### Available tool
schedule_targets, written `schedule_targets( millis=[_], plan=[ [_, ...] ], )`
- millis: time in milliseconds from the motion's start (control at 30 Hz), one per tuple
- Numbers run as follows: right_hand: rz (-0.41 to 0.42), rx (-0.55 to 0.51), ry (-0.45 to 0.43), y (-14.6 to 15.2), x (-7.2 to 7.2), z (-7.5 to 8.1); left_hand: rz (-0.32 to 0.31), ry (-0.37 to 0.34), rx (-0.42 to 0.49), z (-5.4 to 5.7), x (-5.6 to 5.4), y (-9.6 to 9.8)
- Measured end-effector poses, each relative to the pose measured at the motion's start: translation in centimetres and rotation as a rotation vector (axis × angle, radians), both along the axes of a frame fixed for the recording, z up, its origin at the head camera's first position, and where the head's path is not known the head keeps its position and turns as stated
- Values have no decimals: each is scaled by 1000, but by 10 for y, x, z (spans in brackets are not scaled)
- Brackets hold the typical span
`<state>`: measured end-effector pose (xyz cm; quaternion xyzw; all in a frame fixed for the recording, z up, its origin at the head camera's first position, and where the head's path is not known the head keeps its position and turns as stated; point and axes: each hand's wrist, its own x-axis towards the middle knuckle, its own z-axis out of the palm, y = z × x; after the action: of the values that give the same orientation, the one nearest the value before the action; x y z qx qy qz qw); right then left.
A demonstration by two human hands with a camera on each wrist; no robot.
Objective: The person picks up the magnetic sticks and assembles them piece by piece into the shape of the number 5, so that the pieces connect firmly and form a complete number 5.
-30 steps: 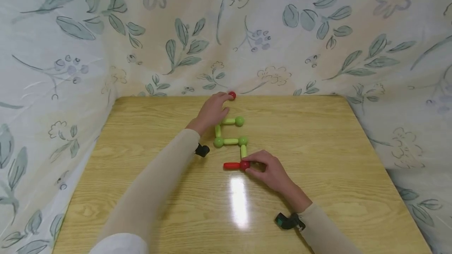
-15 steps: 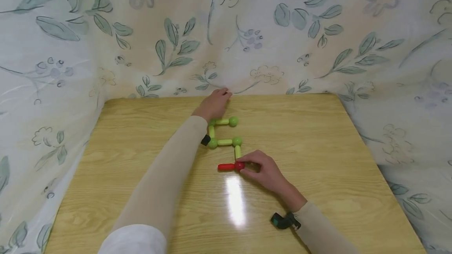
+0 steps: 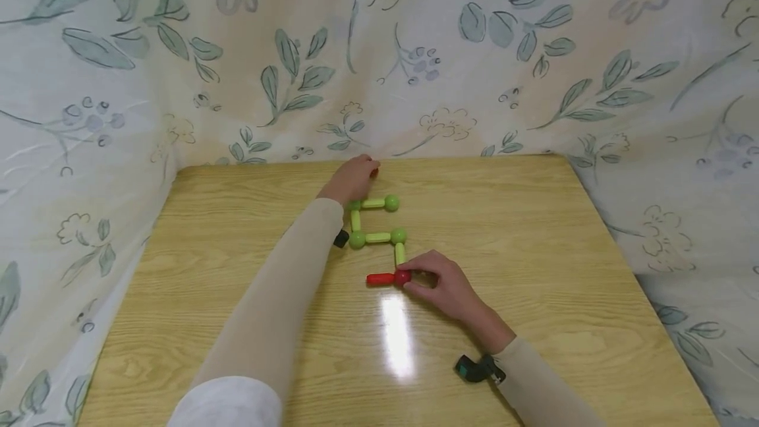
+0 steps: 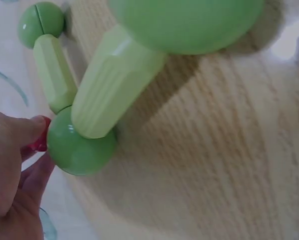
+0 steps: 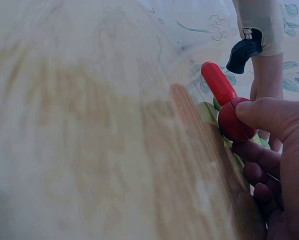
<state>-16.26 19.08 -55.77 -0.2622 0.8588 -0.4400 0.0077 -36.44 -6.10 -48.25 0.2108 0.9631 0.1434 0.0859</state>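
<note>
With thumb and fingers, my left hand grips a red ball near the table's far edge; in the head view most of that ball is hidden. Just in front of this hand, yellow-green sticks and green balls are joined in a stepped chain on the table. At the chain's near end, my right hand pinches another red ball between thumb and index finger. From that ball a red stick points left, its outer end bare.
The wooden table is backed and flanked by a floral cloth. Black wrist cameras are strapped to both forearms. The left forearm crosses the table's left half, and a bright reflection lies in front of the red stick.
My left hand reached a red ball at the far edge, closed its fingers round it and drew back slightly toward the chain. The right hand keeps its pinch; the head view shifted a little.
</note>
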Motion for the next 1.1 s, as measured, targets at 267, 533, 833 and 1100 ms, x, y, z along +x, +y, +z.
schedule_targets(
  millis=[267, 533, 833, 1100],
  plan=[
    [24, -30, 11, -4, 1, 0, 22, 40, 98, -8, 3, -15],
    [5, -33, 22, -4, 1, 4, 76, 73, 215, -7, 7, -24],
    [5, -21, 25, -1, 1, 4, 96, 109, 445, 17, 41, -30],
    [5, -24, 7, 0, 1, 4, 86, 41, 647, 15, 105, -50]
  ],
)
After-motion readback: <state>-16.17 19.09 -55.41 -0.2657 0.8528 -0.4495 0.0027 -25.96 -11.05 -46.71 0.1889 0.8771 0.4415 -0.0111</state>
